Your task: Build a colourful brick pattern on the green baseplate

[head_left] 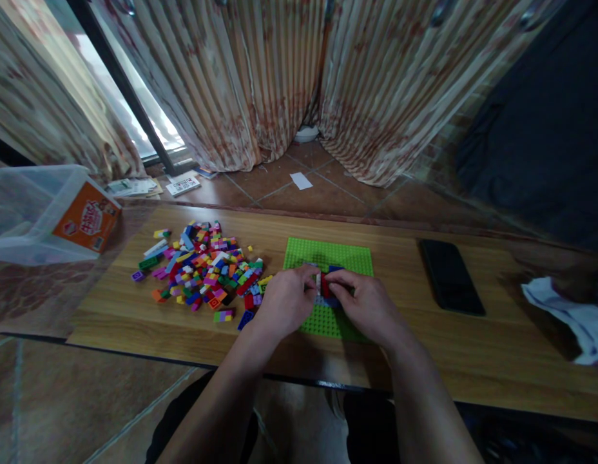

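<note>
A green studded baseplate (345, 258) lies on the low wooden table (497, 348). Both my hands rest over its middle. My left hand (285, 301) and my right hand (364, 304) have their fingers curled and pinched together on a small cluster of bricks (324, 283) on the plate, red, white and blue. The fingertips of both hands meet there. A pile of loose coloured bricks (205, 267) spreads on the table to the left of my left hand.
A black phone (451, 276) lies flat to the right of the baseplate. A white cloth (572, 317) sits at the table's right end. A clear plastic tub with an orange label (48, 214) stands at far left. Curtains hang behind; papers lie on the tiled floor.
</note>
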Motion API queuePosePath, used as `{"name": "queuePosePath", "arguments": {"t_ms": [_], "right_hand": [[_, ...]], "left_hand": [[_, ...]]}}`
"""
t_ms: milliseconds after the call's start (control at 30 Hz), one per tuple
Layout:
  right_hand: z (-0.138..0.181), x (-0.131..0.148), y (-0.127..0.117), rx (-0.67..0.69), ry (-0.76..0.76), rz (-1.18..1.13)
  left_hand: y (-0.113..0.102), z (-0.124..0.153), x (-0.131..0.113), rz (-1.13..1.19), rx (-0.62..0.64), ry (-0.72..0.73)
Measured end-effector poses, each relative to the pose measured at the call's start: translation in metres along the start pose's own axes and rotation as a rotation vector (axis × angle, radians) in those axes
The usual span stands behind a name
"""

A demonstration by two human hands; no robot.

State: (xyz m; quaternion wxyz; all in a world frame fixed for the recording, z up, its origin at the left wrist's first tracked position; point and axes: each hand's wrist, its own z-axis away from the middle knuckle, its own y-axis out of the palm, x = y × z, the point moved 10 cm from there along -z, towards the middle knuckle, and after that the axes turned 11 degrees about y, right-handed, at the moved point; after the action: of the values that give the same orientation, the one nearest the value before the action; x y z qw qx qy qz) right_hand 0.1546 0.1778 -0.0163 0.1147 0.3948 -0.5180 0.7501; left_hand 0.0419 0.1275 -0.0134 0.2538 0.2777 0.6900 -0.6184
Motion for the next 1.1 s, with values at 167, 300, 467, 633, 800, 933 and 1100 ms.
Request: {"name": "queuePosePath", "arguments": {"t_ms": [167, 300, 467, 633, 800, 933, 1100], "right_hand": [[-0.001, -0.003, 0.008, 0.08, 0.025, -0.137], [0.0, 0.0, 0.013, 0.113, 0.044, -0.168], [0.0, 0.001, 0.012, 0.083, 0.059, -0.122], [0.0, 0.003, 0.011, 0.059, 0.066, -0.049], [0.0, 0.005, 0.013, 0.037, 0.08, 0.013], [0.0, 0.005, 0.014, 0.034, 0.088, -0.013], [0.001, 0.002, 0.009, 0.041, 0.118, -0.105]], "left_hand": [[-0.003, -0.001, -0.002, -0.121, 0.002, 0.0], [-0.005, -0.001, -0.006, -0.189, 0.0, 0.037], [-0.002, -0.001, -0.006, -0.212, 0.013, 0.046], [0.001, -0.001, -0.008, -0.221, 0.028, 0.075], [0.003, -0.001, -0.011, -0.232, 0.052, 0.098], [0.002, -0.001, -0.01, -0.223, 0.026, 0.102], [-0.006, -0.001, -0.004, -0.144, -0.031, 0.065]]}}
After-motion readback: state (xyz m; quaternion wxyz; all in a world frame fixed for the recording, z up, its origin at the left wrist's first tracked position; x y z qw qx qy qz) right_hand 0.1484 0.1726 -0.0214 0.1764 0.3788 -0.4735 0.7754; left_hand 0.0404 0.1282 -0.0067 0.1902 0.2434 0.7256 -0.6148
